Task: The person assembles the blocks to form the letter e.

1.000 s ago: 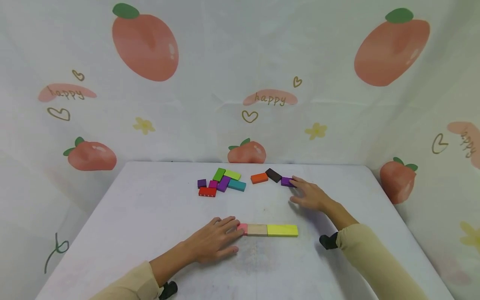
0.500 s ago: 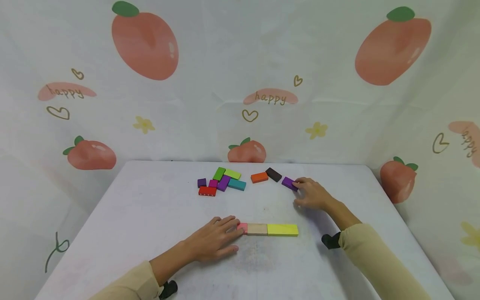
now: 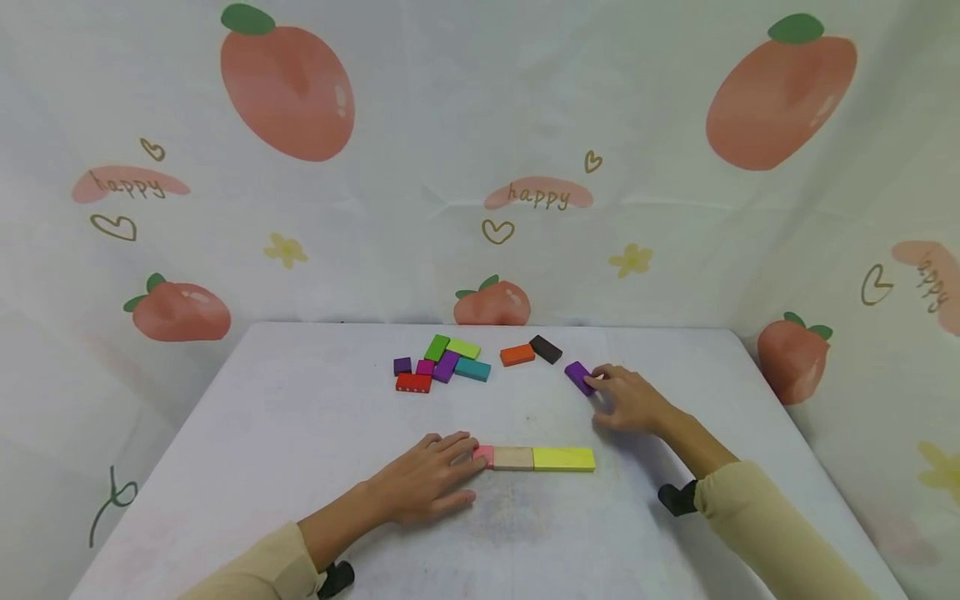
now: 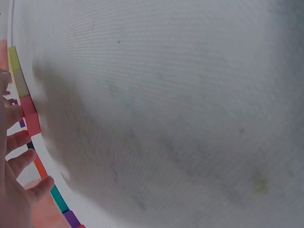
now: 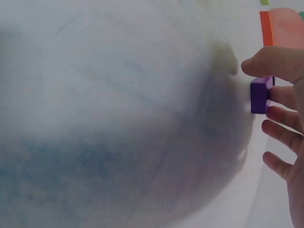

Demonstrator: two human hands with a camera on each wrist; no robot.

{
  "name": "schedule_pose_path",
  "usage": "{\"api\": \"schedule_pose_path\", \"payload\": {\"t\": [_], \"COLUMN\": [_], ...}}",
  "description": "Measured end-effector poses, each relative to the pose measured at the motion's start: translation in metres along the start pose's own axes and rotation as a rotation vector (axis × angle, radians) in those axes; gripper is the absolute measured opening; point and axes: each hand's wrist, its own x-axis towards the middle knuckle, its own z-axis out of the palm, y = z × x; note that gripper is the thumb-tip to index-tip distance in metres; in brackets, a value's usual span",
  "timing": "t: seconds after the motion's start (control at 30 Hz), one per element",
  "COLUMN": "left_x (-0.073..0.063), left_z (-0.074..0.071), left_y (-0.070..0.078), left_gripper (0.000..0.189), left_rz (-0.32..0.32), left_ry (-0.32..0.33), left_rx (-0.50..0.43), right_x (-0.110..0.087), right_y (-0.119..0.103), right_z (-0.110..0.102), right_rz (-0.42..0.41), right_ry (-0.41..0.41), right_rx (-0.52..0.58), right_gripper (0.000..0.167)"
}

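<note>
Your right hand is unclenched, fingertips touching the straight-edged purple block just to its left, thumb apart; your left hand lies relaxed, fingers on the pink block. The step looks like a slide: press lightly so it moves flat on the bench. Beyond your left fingers, the unpainted-looking beige block and longer yellow block lie end to end.

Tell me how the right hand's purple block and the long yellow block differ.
The purple block slants; the yellow block lies in line with the tan block. The right hand touches the purple block; no hand touches the yellow block. The yellow block looks longer than the purple block. Both are oblong.
</note>
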Motion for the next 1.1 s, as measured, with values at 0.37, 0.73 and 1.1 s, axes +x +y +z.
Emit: {"api": "schedule_pose_path", "payload": {"t": [0.37,0.73,1.1], "left_x": [-0.001,0.000,0.000], "left_z": [0.001,0.000,0.000], "left_y": [-0.001,0.000,0.001], "left_gripper": [0.057,0.057,0.056], "left_rz": [-0.011,-0.015,-0.026], "left_ry": [-0.014,-0.016,-0.029], "left_rx": [-0.012,-0.022,-0.033], "right_x": [-0.018,-0.031,-0.050], "right_y": [-0.006,-0.013,-0.025], "right_z": [0.002,0.000,0.001], "right_rz": [-0.032,-0.058,-0.060], "right_ry": [-0.016,-0.039,-0.065], "right_rx": [-0.024,-0.042,-0.064], "right_gripper": [0.061,0.065,0.072]}}
